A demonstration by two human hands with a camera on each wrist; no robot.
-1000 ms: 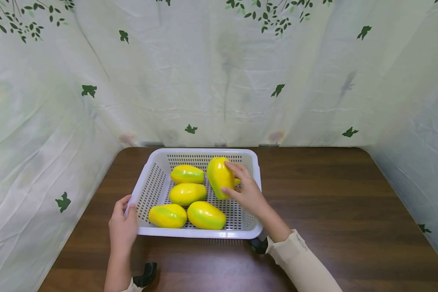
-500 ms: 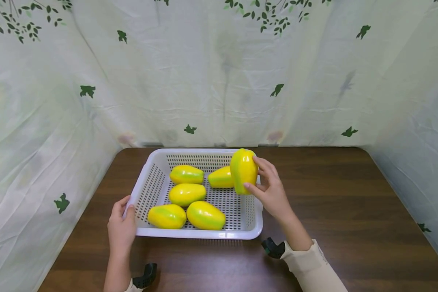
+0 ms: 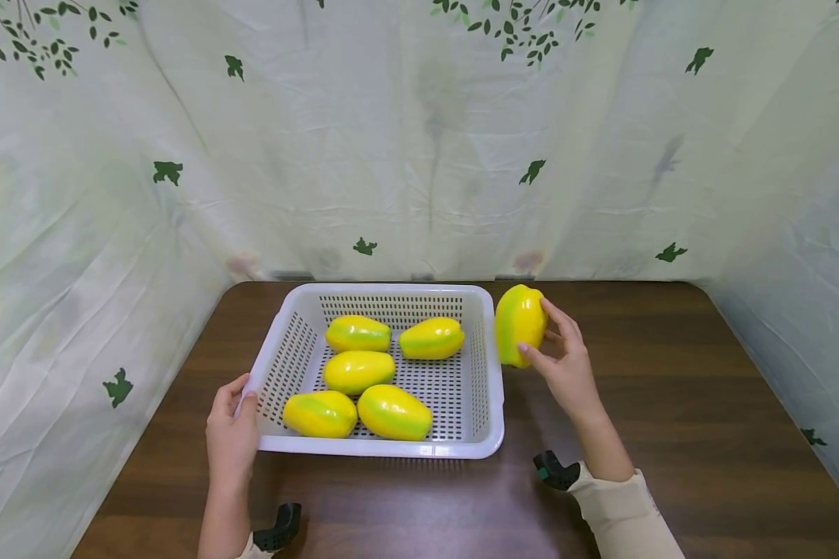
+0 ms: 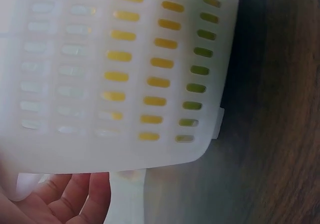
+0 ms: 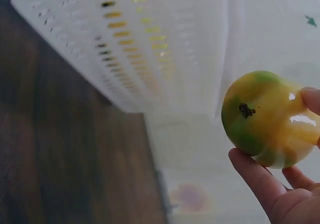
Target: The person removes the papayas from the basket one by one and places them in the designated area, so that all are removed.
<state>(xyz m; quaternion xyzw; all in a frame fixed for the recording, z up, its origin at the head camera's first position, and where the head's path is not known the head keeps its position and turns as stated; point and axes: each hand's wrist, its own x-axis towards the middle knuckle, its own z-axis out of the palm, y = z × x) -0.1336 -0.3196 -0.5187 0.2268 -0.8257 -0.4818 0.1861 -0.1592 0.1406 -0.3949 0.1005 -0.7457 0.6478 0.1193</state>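
Rightward shift since the earlier frame: yellow fruit (image 3: 520, 324) is now hanging just past the right rim of the white basket (image 3: 384, 449), above the tabletop (image 3: 657, 388). Right hand (image 3: 566, 371) is pinching it; left hand (image 3: 234, 435) is gripping the left rim. Five more fruits (image 3: 395, 412) are lying inside. Only right-wrist view is showing the held one's dark end scar (image 5: 246, 110).

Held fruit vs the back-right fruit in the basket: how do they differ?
The held fruit is in the right hand, beside the basket; the back-right fruit lies inside, untouched. In the head view, the held fruit runs lengthwise up the picture, the back-right fruit across it. Both are glossy, mostly yellow.
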